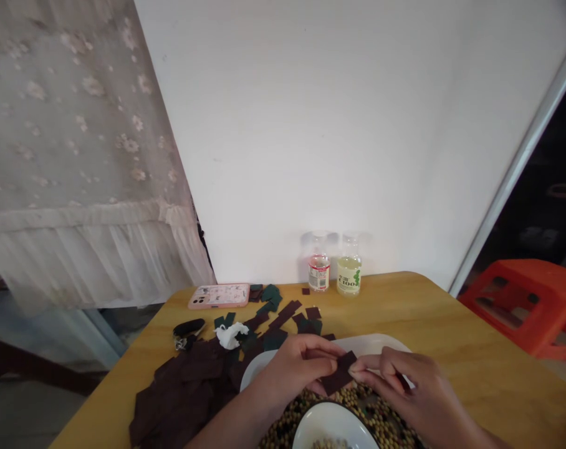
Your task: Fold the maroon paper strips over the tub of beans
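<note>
My left hand [306, 365] pinches a small dark brown rectangular piece [339, 374], cloth or paper, between thumb and fingers. At the piece's right corner, my right hand [399, 374] has its thumb and fingertips pressed together; whether they grip the corner or something tiny is hidden. Both hands are over a white tray [381, 341] strewn with small round tan and dark beads [287, 424]. A white bowl [306, 424] stands among the beads below the hands, with some pale ones inside. Left of the tray lies a heap of dark brown pieces [184, 393].
Dark green pieces [271, 296] and crumpled white tissue [230, 335] lie behind the heap. A pink-cased phone [220, 295] and keys with a black fob [188, 327] are at left. Two bottles [319, 271] stand by the wall. An orange stool [530, 305] is right of the table [489, 374].
</note>
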Demonstrator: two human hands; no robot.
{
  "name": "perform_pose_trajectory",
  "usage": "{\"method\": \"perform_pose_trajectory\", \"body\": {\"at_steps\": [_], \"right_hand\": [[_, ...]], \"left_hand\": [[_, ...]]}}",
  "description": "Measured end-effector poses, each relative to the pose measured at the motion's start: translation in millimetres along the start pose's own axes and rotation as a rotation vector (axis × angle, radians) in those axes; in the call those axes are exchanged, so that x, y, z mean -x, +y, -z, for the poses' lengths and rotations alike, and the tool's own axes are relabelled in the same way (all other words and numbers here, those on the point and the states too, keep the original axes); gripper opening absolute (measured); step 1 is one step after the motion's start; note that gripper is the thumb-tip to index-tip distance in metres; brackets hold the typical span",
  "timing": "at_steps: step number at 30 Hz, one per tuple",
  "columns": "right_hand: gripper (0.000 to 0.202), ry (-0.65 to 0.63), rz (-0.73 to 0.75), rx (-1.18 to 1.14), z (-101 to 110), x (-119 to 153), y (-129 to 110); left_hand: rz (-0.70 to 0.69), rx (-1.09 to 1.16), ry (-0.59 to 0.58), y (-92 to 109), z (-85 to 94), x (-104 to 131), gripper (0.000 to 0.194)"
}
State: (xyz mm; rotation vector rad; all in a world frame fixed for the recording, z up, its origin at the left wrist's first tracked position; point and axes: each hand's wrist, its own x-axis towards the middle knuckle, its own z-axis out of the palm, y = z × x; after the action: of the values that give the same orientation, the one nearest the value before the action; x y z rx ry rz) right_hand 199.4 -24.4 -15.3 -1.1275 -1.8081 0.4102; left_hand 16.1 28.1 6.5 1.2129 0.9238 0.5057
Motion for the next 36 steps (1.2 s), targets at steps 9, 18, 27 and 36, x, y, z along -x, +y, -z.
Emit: {"method": "perform_pose_trajectory", "body": {"at_steps": [9, 18, 27, 36], "right_hand": [[0.044, 0.004, -0.02, -0.008, 0, 0, 1], [0.043, -0.016, -0.016, -0.018, -1, 0, 2], [0.04, -0.022, 0.054, -0.014, -3, 4, 7], [0.041, -0.011, 0.043, 0.009, -3, 5, 9]], "left_hand": [[-0.015, -0.023, -0.036, -1, 0.5, 2, 0.033], [-0.018, -0.01, -0.026, -3, 0.7, 0, 0.032], [-0.029, 0.011, -0.041, -3, -0.6, 0, 0.033], [-0.026, -0.001, -0.029, -2, -1.6, 1, 0.032]]}}
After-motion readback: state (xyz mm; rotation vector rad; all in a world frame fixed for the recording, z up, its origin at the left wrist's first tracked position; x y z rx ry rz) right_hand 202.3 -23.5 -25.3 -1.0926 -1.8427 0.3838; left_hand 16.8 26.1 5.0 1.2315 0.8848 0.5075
